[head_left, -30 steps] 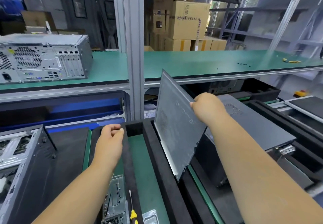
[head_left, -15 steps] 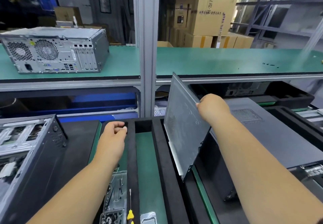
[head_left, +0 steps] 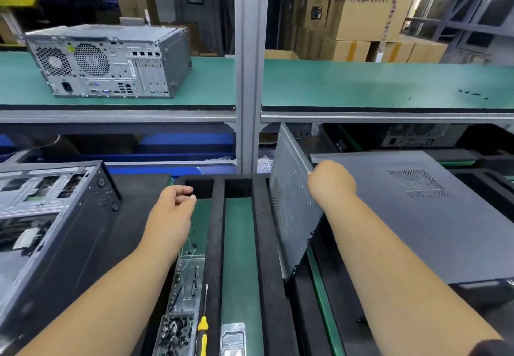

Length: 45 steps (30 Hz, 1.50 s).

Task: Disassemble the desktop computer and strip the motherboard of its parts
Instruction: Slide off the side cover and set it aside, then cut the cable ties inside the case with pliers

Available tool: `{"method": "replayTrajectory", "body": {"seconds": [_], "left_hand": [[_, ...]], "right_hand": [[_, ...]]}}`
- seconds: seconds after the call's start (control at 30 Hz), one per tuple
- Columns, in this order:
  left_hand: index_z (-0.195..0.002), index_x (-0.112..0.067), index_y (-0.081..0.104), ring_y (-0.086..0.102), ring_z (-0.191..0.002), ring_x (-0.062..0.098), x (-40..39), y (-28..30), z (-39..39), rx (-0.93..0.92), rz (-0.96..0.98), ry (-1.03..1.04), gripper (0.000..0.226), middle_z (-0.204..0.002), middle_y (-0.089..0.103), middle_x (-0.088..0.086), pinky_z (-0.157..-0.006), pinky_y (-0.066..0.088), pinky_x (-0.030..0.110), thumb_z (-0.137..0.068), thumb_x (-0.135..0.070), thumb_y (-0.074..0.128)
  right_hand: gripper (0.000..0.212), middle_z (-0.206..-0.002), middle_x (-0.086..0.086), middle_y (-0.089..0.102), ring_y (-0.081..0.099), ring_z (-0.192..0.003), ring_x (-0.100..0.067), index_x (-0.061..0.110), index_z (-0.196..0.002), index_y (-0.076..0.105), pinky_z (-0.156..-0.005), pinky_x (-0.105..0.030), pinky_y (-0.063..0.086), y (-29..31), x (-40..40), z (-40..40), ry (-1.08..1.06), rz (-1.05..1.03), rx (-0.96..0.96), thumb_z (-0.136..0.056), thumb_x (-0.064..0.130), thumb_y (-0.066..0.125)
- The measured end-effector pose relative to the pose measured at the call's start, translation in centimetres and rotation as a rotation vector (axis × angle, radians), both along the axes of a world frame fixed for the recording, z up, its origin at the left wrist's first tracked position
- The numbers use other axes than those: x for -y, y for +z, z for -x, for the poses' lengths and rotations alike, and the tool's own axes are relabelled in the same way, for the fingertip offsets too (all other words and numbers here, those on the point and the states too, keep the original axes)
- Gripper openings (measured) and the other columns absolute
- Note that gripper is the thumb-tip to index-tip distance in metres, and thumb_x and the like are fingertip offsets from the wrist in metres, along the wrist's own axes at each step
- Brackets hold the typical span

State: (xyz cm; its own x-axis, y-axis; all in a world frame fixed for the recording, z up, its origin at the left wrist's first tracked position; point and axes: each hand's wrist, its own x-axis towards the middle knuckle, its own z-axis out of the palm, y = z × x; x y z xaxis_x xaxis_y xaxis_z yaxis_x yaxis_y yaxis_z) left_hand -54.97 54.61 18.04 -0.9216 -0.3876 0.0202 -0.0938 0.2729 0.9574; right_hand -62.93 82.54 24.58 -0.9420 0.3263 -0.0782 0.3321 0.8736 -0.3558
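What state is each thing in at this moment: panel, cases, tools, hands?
side panel: off its case, held tilted on edge
right hand: grips the panel's upper edge
left hand: loosely curled, holds nothing
open case: side uncovered, insides showing
grey tower: closed, on the shelf
screwdriver: lying unused

Print on cardboard boxes (head_left: 370,8) too blurry; no legible txt.
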Motion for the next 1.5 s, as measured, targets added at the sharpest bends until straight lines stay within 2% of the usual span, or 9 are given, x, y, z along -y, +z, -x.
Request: {"method": "replayTrajectory", "body": {"seconds": [0.13, 0.23, 0.33, 0.5, 0.6, 0.83, 1.1, 1.4, 1.5], "left_hand": [[-0.093, -0.044, 0.057, 0.058, -0.073, 0.007, -0.8, 0.1, -0.9, 0.002, -0.009, -0.006, 0.016, -0.091, 0.063, -0.006, -0.060, 0.041, 0.019, -0.090, -0.029, 0.052], [-0.091, -0.047, 0.057, 0.058, -0.070, 0.005, -1.1, -0.1, -1.7, 0.000, -0.004, -0.019, 0.018, -0.092, 0.062, -0.008, -0.060, 0.042, 0.018, -0.090, -0.029, 0.052], [-0.088, -0.048, 0.058, 0.059, -0.072, 0.008, -1.1, -0.2, -2.3, -0.006, -0.013, -0.024, 0.020, -0.092, 0.062, -0.006, -0.063, 0.044, 0.020, -0.088, -0.029, 0.053], [-0.088, -0.046, 0.058, 0.060, -0.075, 0.012, -0.1, 0.4, -3.8, -0.038, -0.017, -0.061, 0.020, -0.089, 0.062, -0.003, -0.066, 0.045, 0.023, -0.088, -0.027, 0.052], [-0.092, -0.043, 0.057, 0.058, -0.073, 0.012, 1.3, 1.2, -4.9, -0.055, 0.007, -0.109, 0.017, -0.090, 0.065, 0.001, -0.064, 0.044, 0.023, -0.091, -0.028, 0.051], [-0.099, -0.040, 0.057, 0.053, -0.068, -0.005, 9.7, 3.3, -9.3, -0.162, 0.082, -0.198, 0.016, -0.087, 0.058, -0.012, -0.055, 0.040, 0.005, -0.094, -0.025, 0.053], [-0.105, -0.024, 0.058, 0.053, -0.071, -0.005, 25.7, 3.5, -15.4, -0.197, 0.144, -0.136, 0.017, -0.086, 0.059, -0.009, -0.070, 0.043, 0.015, -0.093, -0.012, 0.056], [-0.131, -0.011, 0.047, 0.048, -0.111, 0.043, 45.8, 0.4, -19.0, 0.270, 0.825, 0.392, 0.056, -0.124, 0.050, 0.023, -0.091, 0.042, 0.048, -0.084, -0.038, 0.063], [-0.128, -0.006, 0.044, 0.050, -0.113, 0.043, 49.2, -1.0, -19.0, 0.517, 0.736, 0.391, 0.061, -0.126, 0.051, 0.023, -0.088, 0.041, 0.046, -0.087, -0.050, 0.053]], "right_hand": [[0.006, -0.096, -0.010, 0.056, 0.048, -0.090, -0.030, 0.001, -0.094, 0.055, -0.071, -0.032, 0.037, -0.3, 0.0, -0.6, 0.046, -0.004, 0.137, -0.094, 0.006, 0.051], [0.025, -0.075, -0.007, 0.040, 0.043, -0.087, -0.028, 0.008, -0.071, 0.037, -0.066, -0.031, 0.037, -0.3, -0.1, -1.4, 0.071, 0.004, 0.242, -0.088, -0.003, 0.053], [0.006, -0.093, -0.010, 0.052, 0.045, -0.088, -0.029, 0.000, -0.095, 0.053, -0.073, -0.031, 0.038, -0.2, -0.3, -2.2, 0.104, 0.012, 0.209, -0.093, 0.006, 0.053], [0.046, -0.121, -0.013, 0.056, 0.056, -0.105, -0.033, 0.004, -0.130, 0.047, -0.076, -0.036, 0.045, -0.1, 0.4, -4.4, 0.063, 0.009, 0.076, -0.097, 0.035, 0.050], [0.073, -0.147, -0.014, 0.037, 0.041, -0.129, -0.036, 0.005, -0.150, 0.021, -0.097, -0.044, 0.041, 0.0, 1.9, -6.0, 0.063, -0.133, 0.006, -0.096, 0.046, 0.050], [0.068, -0.144, -0.015, 0.041, 0.043, -0.128, -0.036, 0.009, -0.146, 0.030, -0.102, -0.044, 0.036, -0.2, 11.7, -10.5, 0.173, -0.250, -0.094, -0.096, 0.052, 0.045], [0.061, -0.140, -0.013, 0.044, 0.050, -0.120, -0.036, 0.011, -0.143, 0.036, -0.097, -0.044, 0.045, -1.7, 29.8, -14.9, 0.375, -0.012, 0.008, -0.097, 0.051, 0.044], [0.064, -0.145, -0.011, 0.042, 0.054, -0.117, -0.031, 0.015, -0.148, 0.031, -0.089, -0.042, 0.049, -5.0, 43.3, -17.0, 0.418, 0.135, 0.148, -0.099, 0.055, 0.035], [0.068, -0.132, -0.013, 0.053, 0.057, -0.100, -0.029, 0.009, -0.145, 0.033, -0.076, -0.036, 0.047, -5.5, 45.7, -16.2, 0.357, 0.195, 0.189, -0.097, 0.055, 0.041]]}}
